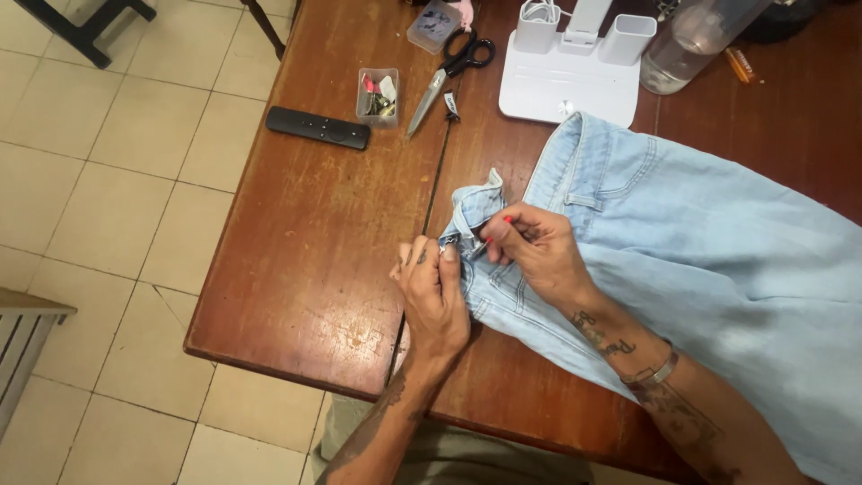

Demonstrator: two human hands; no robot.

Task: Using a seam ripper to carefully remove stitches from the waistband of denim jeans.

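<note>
Room: I see pale tiled floor (117, 180) on the left, dark furniture legs (85, 22) at top left, a slatted grey thing (22, 341) at the left edge.
Table: reddish wood table (314, 233), worn and scratched, with a dark seam running down the middle; its near edge sits right by my lap.
Jeans: light blue jeans (700, 242) spread over the right half of the table, waistband corner pulled in to the centre, and that is where I am working.
Risk, jeans: most of the cloth hangs to the right, so I judge its weight could drag the corner out of my grip.
White stand: a white holder (570, 76) at the far edge, just touching the cloth; a tug could shove it.
Bottle: clear bottle (691, 40) lying beside the stand, and it might roll if bumped.
Left hand (435, 292): fingers pressed together, pinning the waistband corner to the wood.
Right hand (539, 251): pinching a small red-handled tool (499, 229) at the seam; what the tip is doing, I cannot tell.
Risk, tool: my left fingertips sit right beside the point, so a slip could nick them or tear cloth.
Scissors: scissors (449, 76) well apart, blades shut.
Remote: black remote (317, 127) near the left edge.
Box: small clear box (377, 96) of bits, just beside the remote.
</note>
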